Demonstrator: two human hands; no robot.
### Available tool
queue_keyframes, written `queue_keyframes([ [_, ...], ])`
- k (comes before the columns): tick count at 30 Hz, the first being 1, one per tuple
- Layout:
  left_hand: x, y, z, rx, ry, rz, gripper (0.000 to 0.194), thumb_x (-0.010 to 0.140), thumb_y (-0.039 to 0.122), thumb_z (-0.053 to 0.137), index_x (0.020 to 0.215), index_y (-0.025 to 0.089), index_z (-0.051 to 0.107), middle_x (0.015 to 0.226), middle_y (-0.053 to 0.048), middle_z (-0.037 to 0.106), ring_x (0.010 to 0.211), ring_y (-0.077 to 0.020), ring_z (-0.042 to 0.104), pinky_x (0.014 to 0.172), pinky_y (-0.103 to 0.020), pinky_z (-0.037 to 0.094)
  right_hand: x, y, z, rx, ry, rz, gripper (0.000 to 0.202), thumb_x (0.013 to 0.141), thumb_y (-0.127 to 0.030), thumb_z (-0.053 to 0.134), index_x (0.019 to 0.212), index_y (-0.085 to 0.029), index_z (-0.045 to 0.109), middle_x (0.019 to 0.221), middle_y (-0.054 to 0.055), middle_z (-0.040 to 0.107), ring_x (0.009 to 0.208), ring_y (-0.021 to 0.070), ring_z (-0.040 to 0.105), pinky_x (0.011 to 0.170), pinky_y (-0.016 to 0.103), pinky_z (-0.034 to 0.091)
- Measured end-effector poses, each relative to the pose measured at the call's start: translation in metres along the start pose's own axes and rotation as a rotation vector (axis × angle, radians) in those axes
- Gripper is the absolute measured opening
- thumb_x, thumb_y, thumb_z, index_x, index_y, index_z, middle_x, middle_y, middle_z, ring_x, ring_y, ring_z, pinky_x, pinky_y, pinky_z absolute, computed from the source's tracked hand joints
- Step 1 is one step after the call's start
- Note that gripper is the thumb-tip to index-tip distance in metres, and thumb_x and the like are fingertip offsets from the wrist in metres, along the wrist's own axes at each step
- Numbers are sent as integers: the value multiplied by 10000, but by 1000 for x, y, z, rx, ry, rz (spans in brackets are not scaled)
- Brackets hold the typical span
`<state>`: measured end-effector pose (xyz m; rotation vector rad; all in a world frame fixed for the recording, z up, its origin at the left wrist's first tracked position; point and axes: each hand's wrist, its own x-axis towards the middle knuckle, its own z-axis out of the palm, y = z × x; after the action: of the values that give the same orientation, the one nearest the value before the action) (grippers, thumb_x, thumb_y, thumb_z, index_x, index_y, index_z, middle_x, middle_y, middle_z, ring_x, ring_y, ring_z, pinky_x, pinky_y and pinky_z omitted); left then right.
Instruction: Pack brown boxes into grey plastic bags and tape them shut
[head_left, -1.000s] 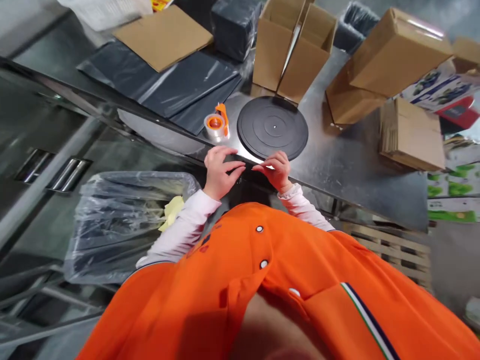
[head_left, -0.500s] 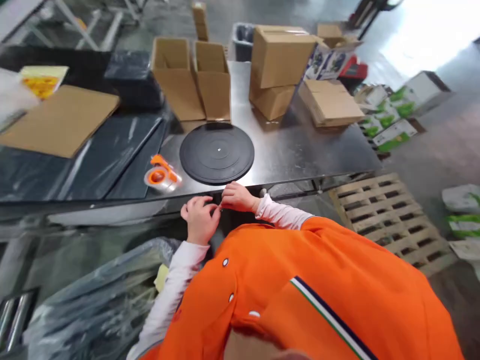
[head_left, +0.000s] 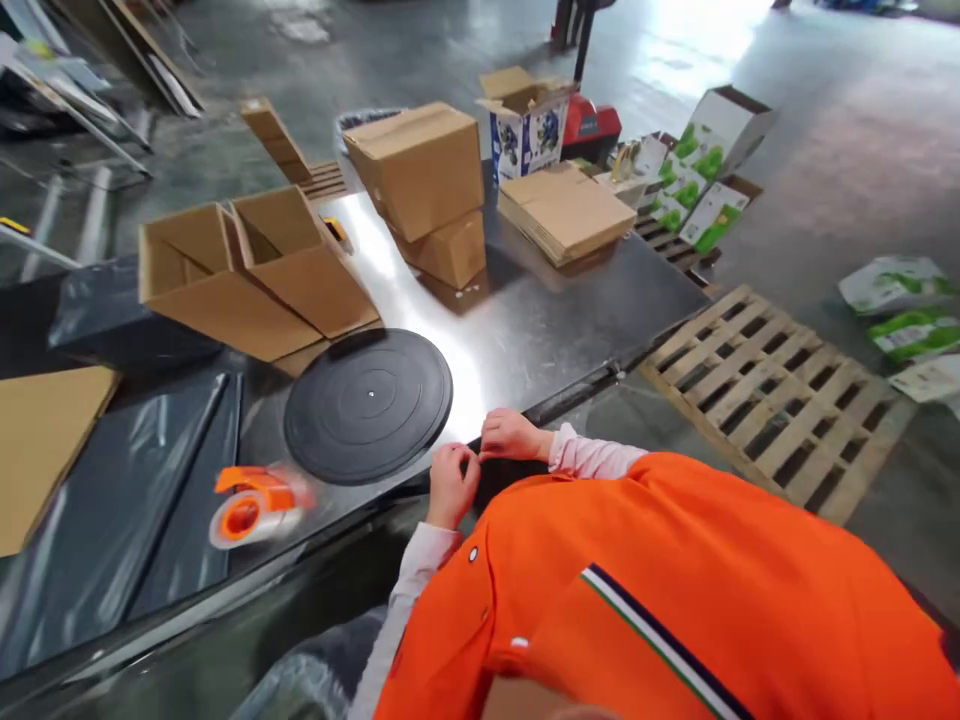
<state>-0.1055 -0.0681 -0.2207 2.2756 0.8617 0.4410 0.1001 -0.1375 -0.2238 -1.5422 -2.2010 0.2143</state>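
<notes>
At the table's front edge my left hand [head_left: 453, 484] has its fingers curled into a pinch. My right hand [head_left: 513, 436] is closed just beside it, fingertips close to the left thumb. Whatever the two hold between them is too small or hidden to make out. Nearest to them on the metal table [head_left: 547, 335] lies a round black disc [head_left: 371, 440], flat, with a small bright spot at its centre. Left of the disc stands an orange tape dispenser [head_left: 251, 505] with a roll of clear tape.
Two open cardboard boxes [head_left: 247, 275] stand behind the disc. Stacked closed boxes [head_left: 424, 180] and flattened cartons [head_left: 566, 210] are further back. Black plastic-wrapped panels [head_left: 150, 500] cover the left side. A wooden pallet [head_left: 772, 395] lies on the floor at right.
The view has swung to the right, so the table and boxes now sit further left and tilted. Both hands stay close together at the table edge, still pinched.
</notes>
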Motion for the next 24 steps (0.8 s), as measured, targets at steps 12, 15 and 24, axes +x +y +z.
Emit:
queue_keyframes([
  [12,204,57,20,-153,69,-214,494,844,475,807,1236,184,730,1287,-170,717,1176,-342,719,1088,-528,594,17,256,-130,772,390,736,612,772,-749,816,1055,-207,787,1082,113,781,946,231,717,867,383,592],
  [15,243,62,-11,-173,183,-317,645,816,548,817,1336,186,695,1371,-183,675,1178,-346,721,1057,-511,611,74,326,-172,882,360,839,648,900,-818,612,1128,-222,724,1136,98,763,918,191,719,779,313,581],
  [24,385,54,-108,-255,404,-478,601,928,638,683,1315,178,694,1396,-181,708,1279,-336,694,1146,-481,539,273,486,-278,1149,451,1077,546,1097,-678,356,928,-228,616,779,-12,607,636,128,570,636,243,500],
])
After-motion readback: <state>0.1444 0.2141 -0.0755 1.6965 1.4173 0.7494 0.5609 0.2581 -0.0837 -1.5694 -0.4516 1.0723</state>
